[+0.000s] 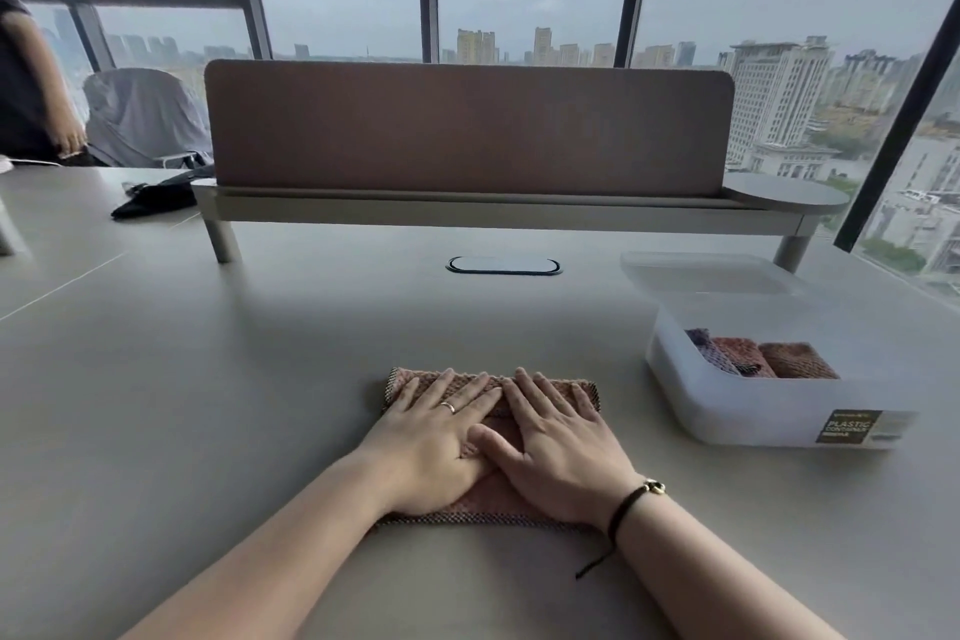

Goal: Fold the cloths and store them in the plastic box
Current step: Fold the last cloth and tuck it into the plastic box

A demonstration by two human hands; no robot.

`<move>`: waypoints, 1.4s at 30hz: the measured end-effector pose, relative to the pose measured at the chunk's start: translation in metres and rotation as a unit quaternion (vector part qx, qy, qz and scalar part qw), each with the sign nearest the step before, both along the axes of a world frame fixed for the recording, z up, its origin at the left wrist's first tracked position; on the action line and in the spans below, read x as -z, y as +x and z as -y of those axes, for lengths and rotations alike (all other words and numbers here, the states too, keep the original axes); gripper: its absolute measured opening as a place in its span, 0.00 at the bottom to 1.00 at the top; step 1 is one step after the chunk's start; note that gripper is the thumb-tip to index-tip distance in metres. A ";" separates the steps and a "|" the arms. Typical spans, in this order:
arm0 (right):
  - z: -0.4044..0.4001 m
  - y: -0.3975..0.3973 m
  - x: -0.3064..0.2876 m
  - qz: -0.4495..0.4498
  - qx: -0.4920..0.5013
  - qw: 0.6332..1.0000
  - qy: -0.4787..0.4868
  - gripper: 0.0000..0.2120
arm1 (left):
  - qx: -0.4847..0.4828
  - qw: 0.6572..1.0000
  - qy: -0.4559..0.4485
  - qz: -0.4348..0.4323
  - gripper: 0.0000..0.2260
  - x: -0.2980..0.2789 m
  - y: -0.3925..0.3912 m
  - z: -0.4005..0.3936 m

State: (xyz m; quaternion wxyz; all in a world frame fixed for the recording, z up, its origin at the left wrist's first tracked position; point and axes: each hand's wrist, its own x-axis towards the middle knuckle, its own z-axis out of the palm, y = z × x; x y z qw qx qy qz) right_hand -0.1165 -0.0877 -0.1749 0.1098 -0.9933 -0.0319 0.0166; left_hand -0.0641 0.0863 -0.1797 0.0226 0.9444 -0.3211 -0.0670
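A pink knitted cloth with a dark edge lies flat on the grey table in front of me. My left hand and my right hand press on it side by side, fingers straight and spread, thumbs touching in the middle. The hands hide most of the cloth. To the right stands the translucent plastic box, open, with three folded cloths standing in a row inside it: purple, pink and orange-brown.
The box's lid lies behind the box. A desk divider on a raised shelf crosses the back of the table, with a cable port before it. A dark cloth bundle and another person are at far left.
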 end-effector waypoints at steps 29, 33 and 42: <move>0.033 -0.023 -0.001 0.126 -0.162 0.977 0.063 0.14 | 0.134 0.964 -0.229 -0.008 0.15 -0.021 -0.020 -0.009; 0.033 -0.022 -0.003 0.131 -0.130 0.971 0.154 0.10 | 0.100 0.971 -0.213 0.034 0.08 -0.023 -0.022 -0.010; 0.048 -0.024 -0.010 0.132 -0.038 0.973 0.187 0.16 | -0.062 0.932 -0.357 -0.027 0.10 -0.030 0.003 -0.038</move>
